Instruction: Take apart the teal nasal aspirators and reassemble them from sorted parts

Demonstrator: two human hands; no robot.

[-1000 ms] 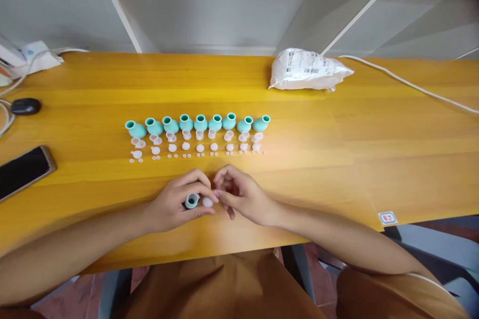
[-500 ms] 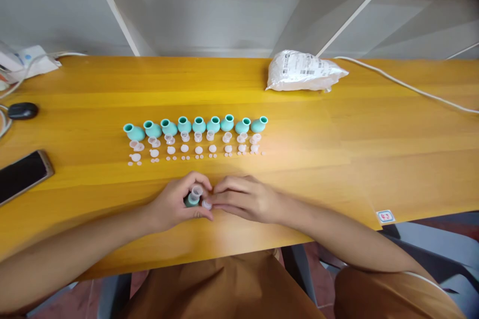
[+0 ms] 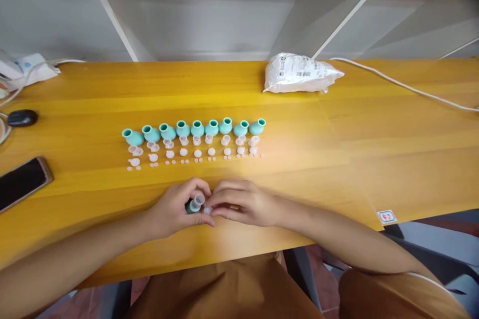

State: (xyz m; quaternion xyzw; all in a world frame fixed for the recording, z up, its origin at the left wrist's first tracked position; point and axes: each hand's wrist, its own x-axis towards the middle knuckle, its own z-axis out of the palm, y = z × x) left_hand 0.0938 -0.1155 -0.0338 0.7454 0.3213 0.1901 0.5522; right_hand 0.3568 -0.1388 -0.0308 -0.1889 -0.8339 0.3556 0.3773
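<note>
My left hand (image 3: 170, 212) curls around a teal bulb-shaped bottle (image 3: 190, 207), mostly hidden by the fingers. A clear flared plastic piece (image 3: 199, 200) stands at the bottle's mouth, tilted to the right. The fingertips of my right hand (image 3: 249, 203) are pinched at a small translucent piece (image 3: 207, 210) just right of the bottle, near my left thumb. Beyond my hands runs a row of similar teal bottles (image 3: 197, 128). In front of them lie rows of clear plastic cups (image 3: 196, 140), white round pieces (image 3: 197, 153) and tiny discs (image 3: 196, 160).
A white plastic parcel (image 3: 299, 75) lies at the back of the wooden table (image 3: 318, 159), with a white cable (image 3: 396, 84) to its right. At the left are a phone (image 3: 24, 184) and a black mouse (image 3: 22, 118). A small sticker (image 3: 386, 217) is near the front edge.
The clear piece on the bottle has tipped slightly to the right. My right fingers have shifted a little around the small translucent piece. The view has moved slightly.
</note>
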